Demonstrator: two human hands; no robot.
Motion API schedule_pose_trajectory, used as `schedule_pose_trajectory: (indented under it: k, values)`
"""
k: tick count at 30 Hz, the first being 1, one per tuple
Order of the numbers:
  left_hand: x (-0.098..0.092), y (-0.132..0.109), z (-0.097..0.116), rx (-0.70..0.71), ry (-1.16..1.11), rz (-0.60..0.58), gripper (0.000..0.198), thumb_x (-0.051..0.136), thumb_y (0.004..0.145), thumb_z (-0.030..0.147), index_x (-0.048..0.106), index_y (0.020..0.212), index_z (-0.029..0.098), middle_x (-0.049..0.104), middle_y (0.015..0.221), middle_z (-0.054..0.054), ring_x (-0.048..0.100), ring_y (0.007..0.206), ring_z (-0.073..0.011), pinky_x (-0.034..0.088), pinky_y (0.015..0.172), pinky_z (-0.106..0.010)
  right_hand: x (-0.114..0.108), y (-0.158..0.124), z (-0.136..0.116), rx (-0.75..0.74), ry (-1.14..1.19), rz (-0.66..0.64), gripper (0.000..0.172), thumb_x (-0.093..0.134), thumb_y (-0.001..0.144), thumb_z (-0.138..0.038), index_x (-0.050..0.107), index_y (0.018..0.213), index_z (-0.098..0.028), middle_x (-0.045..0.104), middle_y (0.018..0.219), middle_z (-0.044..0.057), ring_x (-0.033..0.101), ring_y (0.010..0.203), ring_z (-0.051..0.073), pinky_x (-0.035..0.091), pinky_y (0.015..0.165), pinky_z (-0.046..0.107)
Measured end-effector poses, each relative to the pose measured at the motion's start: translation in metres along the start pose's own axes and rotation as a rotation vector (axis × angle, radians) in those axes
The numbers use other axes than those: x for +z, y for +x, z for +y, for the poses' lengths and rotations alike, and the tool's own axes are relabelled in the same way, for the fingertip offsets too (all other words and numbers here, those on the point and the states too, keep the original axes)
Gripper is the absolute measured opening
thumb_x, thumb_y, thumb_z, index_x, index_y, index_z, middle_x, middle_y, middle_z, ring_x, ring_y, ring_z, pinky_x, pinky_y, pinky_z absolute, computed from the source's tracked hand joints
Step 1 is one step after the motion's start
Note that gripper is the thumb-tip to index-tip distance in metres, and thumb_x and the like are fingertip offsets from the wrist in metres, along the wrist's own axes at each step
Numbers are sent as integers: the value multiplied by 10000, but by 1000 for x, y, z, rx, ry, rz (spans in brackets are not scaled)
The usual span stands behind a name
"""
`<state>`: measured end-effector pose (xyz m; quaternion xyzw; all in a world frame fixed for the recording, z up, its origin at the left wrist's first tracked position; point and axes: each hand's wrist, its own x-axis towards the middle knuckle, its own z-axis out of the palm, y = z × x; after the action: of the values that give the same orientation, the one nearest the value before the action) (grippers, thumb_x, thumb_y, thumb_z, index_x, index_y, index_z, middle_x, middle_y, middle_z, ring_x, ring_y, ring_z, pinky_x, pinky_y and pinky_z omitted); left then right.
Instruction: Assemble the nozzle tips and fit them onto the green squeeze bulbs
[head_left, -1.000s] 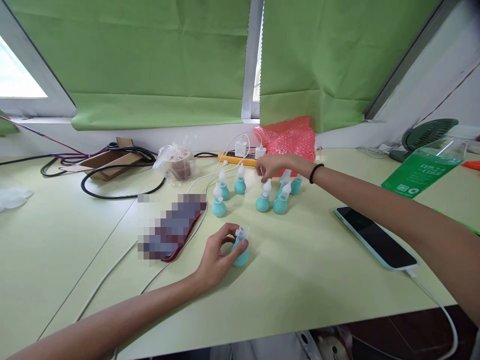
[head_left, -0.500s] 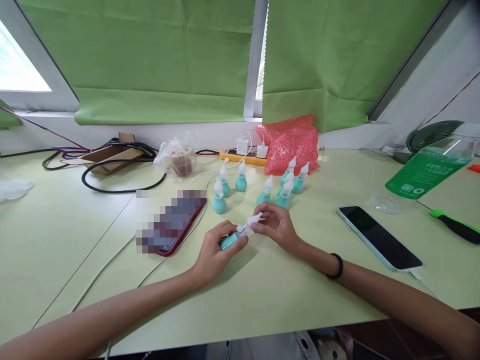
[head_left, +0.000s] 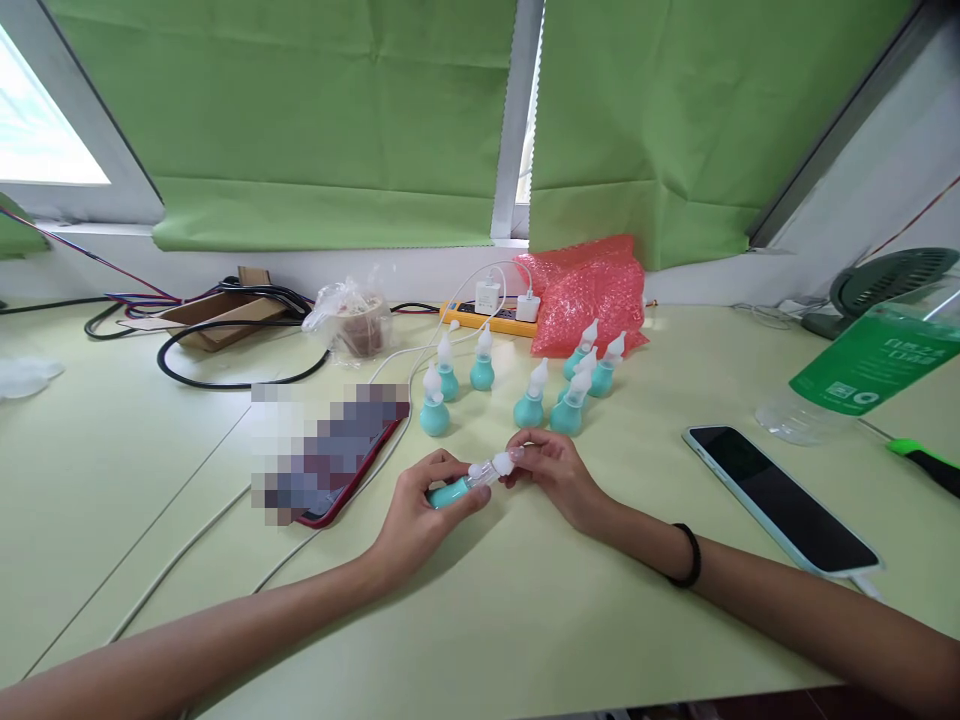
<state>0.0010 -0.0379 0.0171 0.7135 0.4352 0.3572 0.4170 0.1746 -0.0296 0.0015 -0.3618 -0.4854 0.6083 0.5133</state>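
My left hand [head_left: 414,512] is closed around the teal bulb of a small nasal aspirator [head_left: 450,494], which lies tilted with its clear neck pointing right. At the other end, the fingertips of my right hand [head_left: 561,482] pinch its white tip, partly covering it. Just beyond my hands stand several more teal bulb aspirators with white tips. One group is on the left, with a front one [head_left: 434,414] near the phone cable. Another group is on the right, including one [head_left: 529,405] just behind my right fingers.
A red-cased phone [head_left: 352,470] lies left, a second phone [head_left: 784,500] right. Behind are a yellow power strip [head_left: 491,320], red bubble wrap [head_left: 589,295], a bagged pot [head_left: 360,328] and a cardboard box [head_left: 225,318] with black cable. A green-labelled bottle [head_left: 874,360] stands far right.
My right fingers have closed further over the aspirator's white tip, which showed more before. Both hands sit slightly lower in the picture, and the view has shifted a little.
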Motion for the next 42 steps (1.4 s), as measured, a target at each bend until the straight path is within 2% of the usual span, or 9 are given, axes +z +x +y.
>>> schedule_pose_trajectory:
  k: [10,16,22,29,36,42]
  values:
    - [-3,0,2,-40,-42,-58,180,566,701,314,616,688,142,508,646,6,413,584,-107,289,522,-218,7,-7,-6,-128,-182,39,129,666,625,-270,598,645,-163,617,642,15,543,562,111,473,522,248]
    - [-6,1,3,-26,-112,-117,198,549,706,298,561,591,138,452,591,20,401,572,-106,300,530,-218,11,-9,-9,-154,-168,25,135,677,611,-276,593,638,-174,654,683,32,544,558,115,467,540,269]
    - [-8,1,5,-26,-189,-171,209,549,706,271,540,547,136,431,559,30,394,551,-97,298,521,-213,12,-13,-9,-144,-111,-4,116,653,647,-257,570,621,-181,643,658,15,590,665,144,447,557,258]
    - [-5,-5,2,48,-36,-57,168,564,720,287,647,695,143,497,624,3,424,564,-101,297,509,-211,13,-13,-5,-21,-25,18,193,678,611,-259,534,526,-161,608,597,-14,569,583,117,464,582,266]
    - [-1,-12,1,267,94,19,172,553,733,252,662,817,149,546,699,-40,494,611,-129,368,543,-221,8,-12,-9,68,27,-148,193,661,639,-251,537,516,-168,624,699,5,595,776,163,411,771,302]
    - [-2,-12,-1,271,116,47,189,553,737,254,658,868,166,555,722,-39,504,633,-132,383,557,-223,12,-11,-10,43,2,-121,209,673,618,-283,524,517,-177,625,689,4,592,772,174,408,775,318]
